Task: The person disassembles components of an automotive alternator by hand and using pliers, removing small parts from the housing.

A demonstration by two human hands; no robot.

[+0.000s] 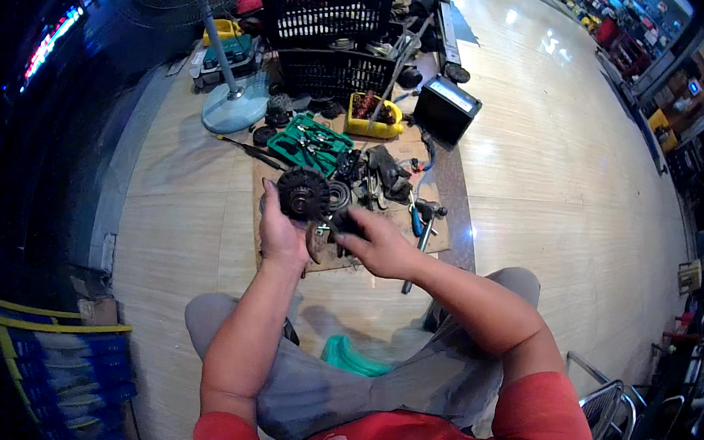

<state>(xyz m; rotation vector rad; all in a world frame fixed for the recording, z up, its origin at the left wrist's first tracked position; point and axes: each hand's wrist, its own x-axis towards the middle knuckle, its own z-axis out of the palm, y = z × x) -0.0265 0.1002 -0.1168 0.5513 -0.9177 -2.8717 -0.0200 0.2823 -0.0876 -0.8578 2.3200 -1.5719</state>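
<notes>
Left hand (281, 229): grips a dark toothed wheel (303, 194).
Right hand (379, 243): clenched on a small dark part (345, 222) beside the wheel.

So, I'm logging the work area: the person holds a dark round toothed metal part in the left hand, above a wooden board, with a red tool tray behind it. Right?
Not quite: the head view shows the tool tray is green, not red. The left hand does hold the dark round toothed metal part above the wooden board.

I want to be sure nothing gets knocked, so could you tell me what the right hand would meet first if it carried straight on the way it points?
The right hand points left, toward the dark toothed round part held in the left hand; that part comes first, though depth is unclear.
</notes>
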